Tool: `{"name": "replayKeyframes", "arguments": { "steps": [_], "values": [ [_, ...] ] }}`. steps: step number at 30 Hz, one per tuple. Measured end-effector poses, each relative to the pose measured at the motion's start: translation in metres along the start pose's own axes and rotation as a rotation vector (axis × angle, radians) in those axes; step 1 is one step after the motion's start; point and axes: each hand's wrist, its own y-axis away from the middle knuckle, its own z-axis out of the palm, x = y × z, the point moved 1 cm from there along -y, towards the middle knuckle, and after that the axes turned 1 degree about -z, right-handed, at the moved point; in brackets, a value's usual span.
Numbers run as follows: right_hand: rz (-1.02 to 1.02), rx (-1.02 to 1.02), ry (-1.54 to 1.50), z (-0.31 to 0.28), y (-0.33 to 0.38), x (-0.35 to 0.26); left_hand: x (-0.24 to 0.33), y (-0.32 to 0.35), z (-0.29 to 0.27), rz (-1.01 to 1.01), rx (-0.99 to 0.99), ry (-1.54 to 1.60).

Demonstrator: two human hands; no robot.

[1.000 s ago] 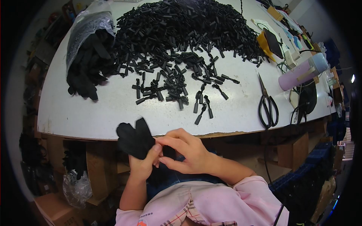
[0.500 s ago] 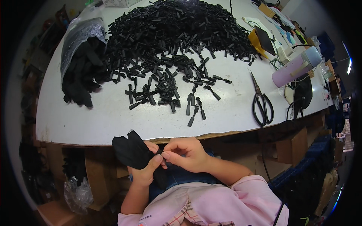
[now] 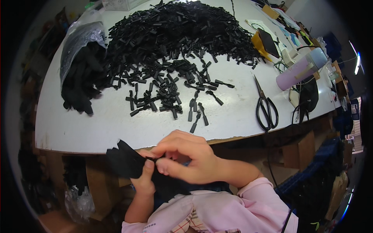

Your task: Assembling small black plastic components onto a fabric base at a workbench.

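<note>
Pile of black pieces: unchanged on the worktop.
Black cloth: at the hands, lower end newly spread lapward; likely still being worked.
Right hand: shifted over cloth, grip unclear.
Left hand: grip pinching cloth.

From my remote post I see the left hand clasping black cloth, the right hand close against it, both near the front edge of a white tabletop that carries a heap of small black pieces, black-handled scissors and a lilac bottle.
</note>
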Motion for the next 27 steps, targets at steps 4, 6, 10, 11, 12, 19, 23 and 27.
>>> {"name": "replayKeyframes", "arguments": {
  "steps": [4, 6, 10, 11, 12, 19, 23, 27],
  "values": [
    [-0.373, -0.361, -0.152, 0.011, -0.039, -0.06, 0.018, 0.002, -0.001, -0.143, 0.098, 0.17],
    [-0.393, -0.541, 0.048, 0.002, -0.054, -0.096, 0.013, -0.001, -0.001, -0.169, 0.044, 0.282],
    [-0.452, -0.536, 0.016, 0.0, -0.072, -0.116, 0.008, -0.008, -0.006, -0.377, 0.043, 0.385],
    [-0.457, -0.535, -0.001, 0.001, -0.073, -0.116, 0.015, -0.008, 0.004, -0.287, 0.091, 0.4],
    [-0.463, -0.534, -0.017, 0.002, -0.074, -0.117, 0.007, -0.01, -0.001, -0.238, 0.031, 0.416],
    [-0.53, -0.538, -0.118, 0.017, -0.076, -0.127, 0.003, -0.012, -0.001, -0.216, -0.039, 0.601],
    [-0.579, -0.532, -0.16, 0.03, -0.075, -0.134, 0.013, -0.007, 0.001, -0.184, 0.008, 0.556],
    [-0.315, -0.511, -0.786, 0.05, -0.058, -0.127, 0.016, -0.003, 0.006, -0.187, 0.085, 0.507]
  ]
}}
